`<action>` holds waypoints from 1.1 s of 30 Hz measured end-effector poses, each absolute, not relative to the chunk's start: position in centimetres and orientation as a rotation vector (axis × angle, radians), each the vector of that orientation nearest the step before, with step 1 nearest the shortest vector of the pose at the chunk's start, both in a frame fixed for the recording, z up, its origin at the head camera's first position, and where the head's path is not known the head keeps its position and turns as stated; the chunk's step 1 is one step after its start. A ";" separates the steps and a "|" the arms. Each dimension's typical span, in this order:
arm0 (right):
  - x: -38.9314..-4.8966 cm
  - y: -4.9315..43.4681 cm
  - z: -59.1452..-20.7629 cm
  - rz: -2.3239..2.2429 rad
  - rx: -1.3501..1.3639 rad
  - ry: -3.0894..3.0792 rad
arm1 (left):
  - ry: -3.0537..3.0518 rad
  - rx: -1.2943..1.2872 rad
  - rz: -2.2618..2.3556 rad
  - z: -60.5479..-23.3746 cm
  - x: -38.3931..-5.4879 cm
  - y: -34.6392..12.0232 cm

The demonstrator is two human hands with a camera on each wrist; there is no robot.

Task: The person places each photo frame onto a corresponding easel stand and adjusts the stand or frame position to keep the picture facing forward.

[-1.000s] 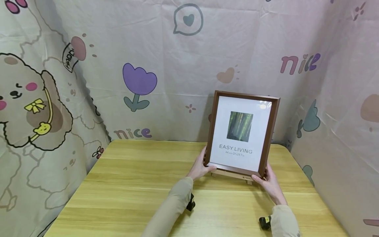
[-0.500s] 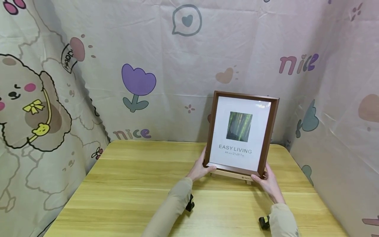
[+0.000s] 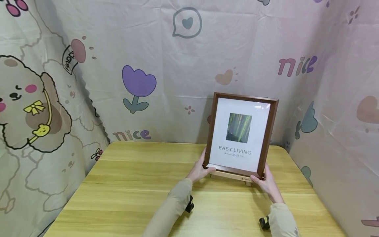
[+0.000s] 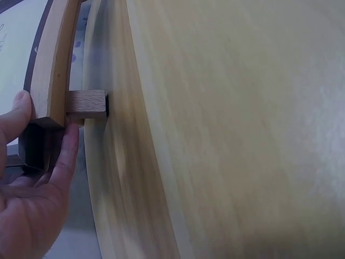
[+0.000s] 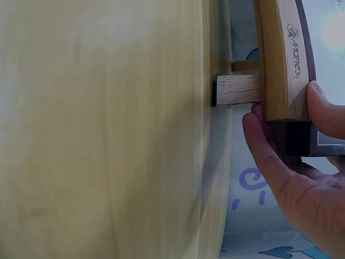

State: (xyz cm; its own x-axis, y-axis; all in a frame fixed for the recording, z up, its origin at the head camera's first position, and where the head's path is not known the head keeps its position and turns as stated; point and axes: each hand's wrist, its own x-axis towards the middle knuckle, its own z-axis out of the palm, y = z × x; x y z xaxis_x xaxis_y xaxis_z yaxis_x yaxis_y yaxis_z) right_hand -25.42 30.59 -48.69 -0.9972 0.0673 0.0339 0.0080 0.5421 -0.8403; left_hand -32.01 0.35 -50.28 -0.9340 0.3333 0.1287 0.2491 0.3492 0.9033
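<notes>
Standing picture frame (image 3: 241, 135) between hands (image 3: 198, 170) (image 3: 268, 184)

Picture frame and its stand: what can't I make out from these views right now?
Back of the frame: turned away in the head view.
Upper part of the stand: hidden behind the frame in the head view.
Some fingertips of the left hand and right hand: behind the frame in the head view, behind its corners in the wrist views.
Small print: mostly too small in the head view.
</notes>
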 end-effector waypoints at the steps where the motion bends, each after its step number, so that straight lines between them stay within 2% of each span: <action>1: -25.4 30.6 -48.7 1.472 -0.068 -2.705 | 2.516 0.542 1.659 -50.3 -32.0 0.3; 33: -26.3 28.3 -49.0 1.461 0.009 -2.665 | 2.522 0.560 1.693 -50.6 -31.9 -2.3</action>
